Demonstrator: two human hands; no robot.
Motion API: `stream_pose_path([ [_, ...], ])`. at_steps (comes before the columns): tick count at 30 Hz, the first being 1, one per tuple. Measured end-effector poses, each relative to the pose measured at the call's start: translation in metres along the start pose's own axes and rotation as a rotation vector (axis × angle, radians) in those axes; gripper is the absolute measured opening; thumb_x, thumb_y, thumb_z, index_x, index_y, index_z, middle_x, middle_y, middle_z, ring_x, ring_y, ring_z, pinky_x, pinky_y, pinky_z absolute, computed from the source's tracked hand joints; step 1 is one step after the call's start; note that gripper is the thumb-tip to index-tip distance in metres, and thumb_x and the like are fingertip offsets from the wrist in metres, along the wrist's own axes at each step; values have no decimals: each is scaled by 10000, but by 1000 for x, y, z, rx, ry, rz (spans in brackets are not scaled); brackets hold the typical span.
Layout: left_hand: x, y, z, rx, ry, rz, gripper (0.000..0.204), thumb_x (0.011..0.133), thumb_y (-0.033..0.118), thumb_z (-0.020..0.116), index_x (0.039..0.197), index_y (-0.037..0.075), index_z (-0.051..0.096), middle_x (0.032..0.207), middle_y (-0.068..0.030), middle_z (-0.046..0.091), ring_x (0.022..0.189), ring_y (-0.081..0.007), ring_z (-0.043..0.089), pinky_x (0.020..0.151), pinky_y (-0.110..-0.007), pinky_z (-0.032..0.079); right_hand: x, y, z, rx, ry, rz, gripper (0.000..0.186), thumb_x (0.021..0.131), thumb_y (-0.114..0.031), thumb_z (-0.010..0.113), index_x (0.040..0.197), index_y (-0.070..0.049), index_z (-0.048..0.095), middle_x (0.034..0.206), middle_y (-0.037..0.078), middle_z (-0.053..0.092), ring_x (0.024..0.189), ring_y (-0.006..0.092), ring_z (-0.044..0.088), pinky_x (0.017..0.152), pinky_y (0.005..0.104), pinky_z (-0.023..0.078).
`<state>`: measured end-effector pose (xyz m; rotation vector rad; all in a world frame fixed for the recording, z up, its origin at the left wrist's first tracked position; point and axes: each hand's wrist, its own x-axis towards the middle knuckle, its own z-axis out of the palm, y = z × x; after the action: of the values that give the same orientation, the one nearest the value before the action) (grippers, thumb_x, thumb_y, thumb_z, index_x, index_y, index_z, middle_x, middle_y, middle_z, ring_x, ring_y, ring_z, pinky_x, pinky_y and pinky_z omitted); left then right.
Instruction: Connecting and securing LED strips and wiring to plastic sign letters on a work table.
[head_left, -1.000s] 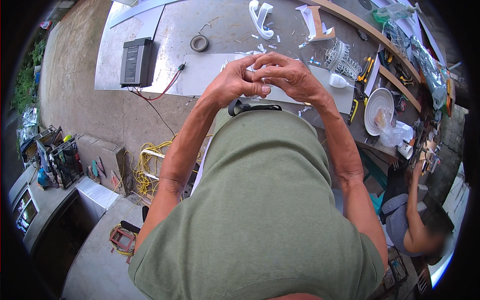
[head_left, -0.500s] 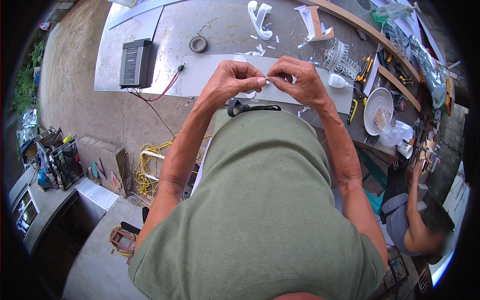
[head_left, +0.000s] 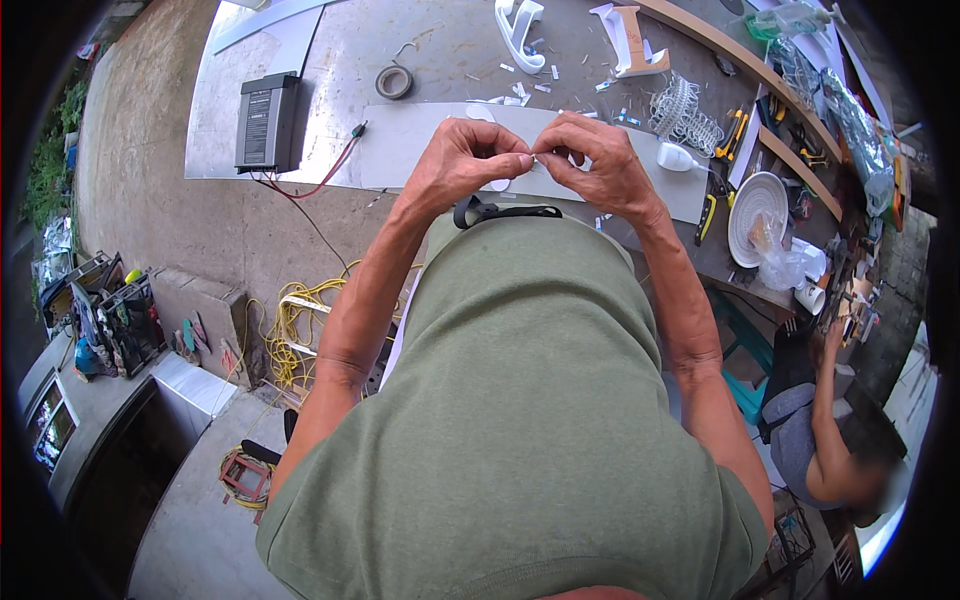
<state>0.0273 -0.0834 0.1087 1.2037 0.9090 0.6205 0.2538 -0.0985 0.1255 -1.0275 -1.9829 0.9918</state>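
My left hand (head_left: 468, 160) and my right hand (head_left: 588, 160) meet at their fingertips over a long grey board (head_left: 400, 140). Both thumbs and forefingers pinch something small and pale between them, too tiny to name. Beneath my left fingers lies a white rounded cut piece (head_left: 497, 183). Scattered small white bits (head_left: 516, 92) lie behind the hands. Further back are a white curved letter shape (head_left: 518, 35) and a white-and-tan letter shape (head_left: 630, 45). A white device with a cable (head_left: 676, 156) is right of my right hand.
Metal tabletop holds a grey power unit with wires (head_left: 262, 125), tape roll (head_left: 393, 82), white coiled strand (head_left: 680, 115), yellow-handled tools (head_left: 735, 130), plate with plastic bag (head_left: 745, 215) and tan strips (head_left: 800, 170). A co-worker (head_left: 820, 450) works at lower right; yellow cables (head_left: 295, 340) lie on the ground.
My fingers, overlapping a second ago, have drawn apart into two pinches meeting at the tips. My right hand has lowered slightly, and the white piece under my left fingers has come into view.
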Motion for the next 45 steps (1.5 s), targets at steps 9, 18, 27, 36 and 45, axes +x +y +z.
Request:
stream_pose_path([
  [9,-2,7,1,65,16,-67,222,810,186,793,893,-16,752,747,-51,699,670,-92,604,619,-249,468,-3,-4,3,-2,-4,36,149,825,-20,703,974,-29,693,870,59,655,681,146,609,617,289,526],
  [18,1,-2,0,25,-11,-45,233,812,209,810,863,-12,752,709,-62,694,626,-96,607,572,-244,478,-5,2,6,-66,17,-28,144,813,-30,708,952,-66,693,913,46,680,798,205,665,702,334,555],
  [27,0,-1,0,-53,-28,-111,213,816,195,812,875,-2,754,737,-60,701,660,-96,618,607,-238,488,-6,2,7,-120,16,-92,127,802,-16,699,916,-62,668,880,53,665,762,219,658,680,341,546],
  [36,3,-2,0,-28,-47,-97,219,814,193,807,881,-7,750,737,-54,699,658,-95,616,606,-236,488,-6,3,7,-138,20,-87,123,799,-16,692,907,-53,646,858,64,643,734,222,649,649,350,531],
  [45,-1,13,15,172,39,-142,129,797,106,741,827,-17,719,736,-38,682,670,-70,596,607,-229,462,-7,-12,16,-249,67,-122,119,739,4,659,849,-24,624,798,103,595,717,277,625,634,393,518],
])
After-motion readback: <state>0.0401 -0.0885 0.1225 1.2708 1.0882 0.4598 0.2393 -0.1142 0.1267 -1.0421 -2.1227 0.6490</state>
